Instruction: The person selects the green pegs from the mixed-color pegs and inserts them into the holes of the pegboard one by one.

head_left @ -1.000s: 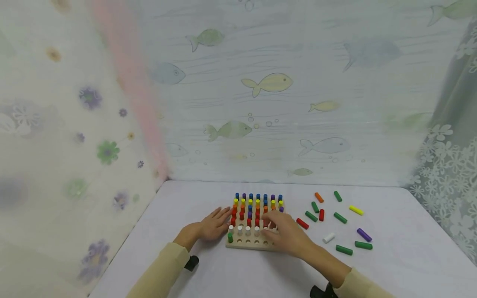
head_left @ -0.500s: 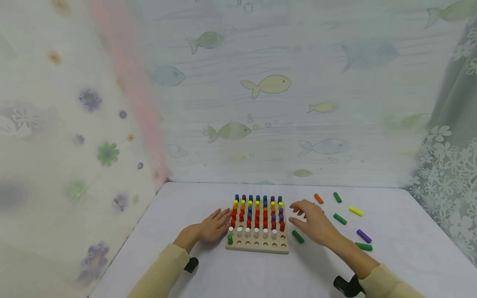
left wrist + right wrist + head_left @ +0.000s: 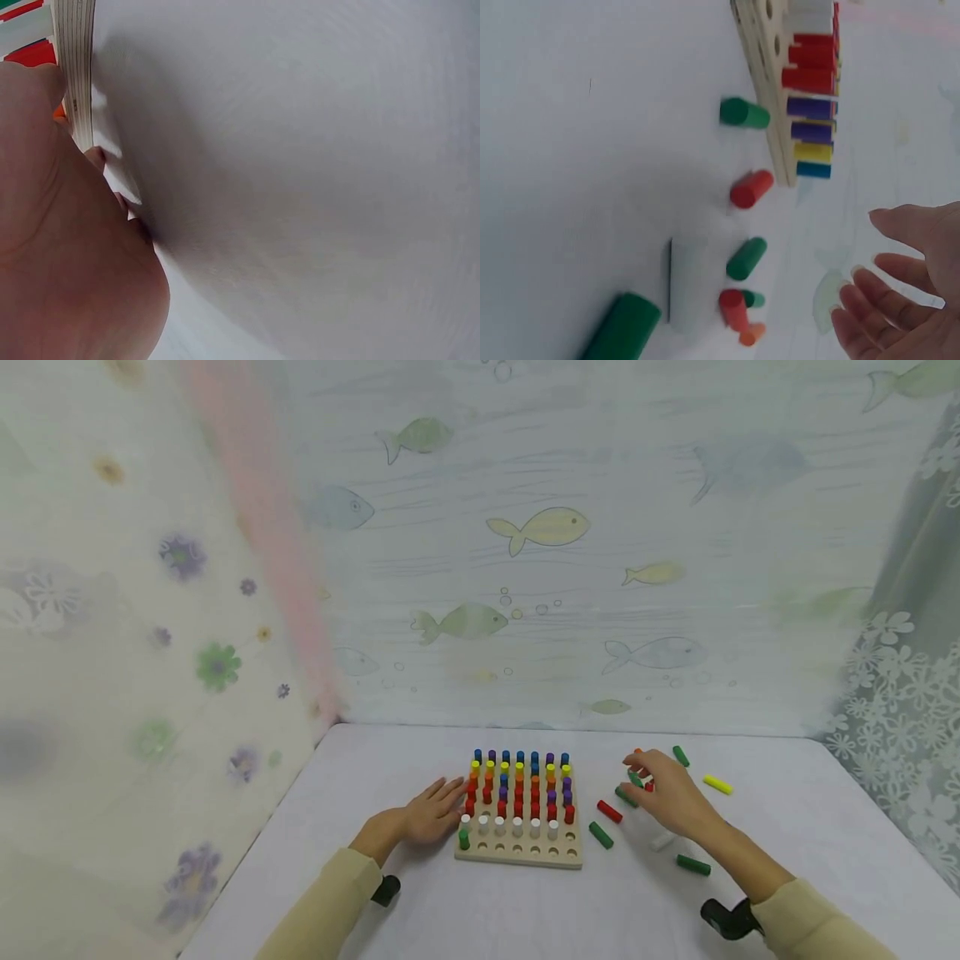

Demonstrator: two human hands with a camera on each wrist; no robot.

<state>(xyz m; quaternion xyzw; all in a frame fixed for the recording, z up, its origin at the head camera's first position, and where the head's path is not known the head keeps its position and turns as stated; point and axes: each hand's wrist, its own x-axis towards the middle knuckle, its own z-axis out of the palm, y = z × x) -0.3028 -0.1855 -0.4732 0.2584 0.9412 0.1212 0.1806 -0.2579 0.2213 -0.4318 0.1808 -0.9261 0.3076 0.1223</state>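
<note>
A wooden pegboard point(image 3: 517, 862) stands upright pegs in coloured rows. White pegs point(image 3: 517, 827) line its second row from the front, and one green peg point(image 3: 464, 840) fills the front left corner hole. Flat on the table, my left hand point(image 3: 432, 814) rests with straight fingers against the board's left side. My right hand point(image 3: 672, 789) hovers above the loose pegs on the right, fingers apart and holding nothing in the right wrist view. Closest below its fingertips are green pegs point(image 3: 626, 797) and a red one point(image 3: 649, 787), partly hidden by the hand.
More loose pegs lie right of the board: a red peg point(image 3: 610, 812), a green peg point(image 3: 601, 835), a white peg point(image 3: 663, 841), a yellow peg point(image 3: 717, 785). A fish-patterned curtain point(image 3: 555, 610) hangs behind the white table point(image 3: 525, 910).
My right hand has left the board's front rows and moved right over the loose pegs. The right end of the white row now shows. My left hand has stayed in place.
</note>
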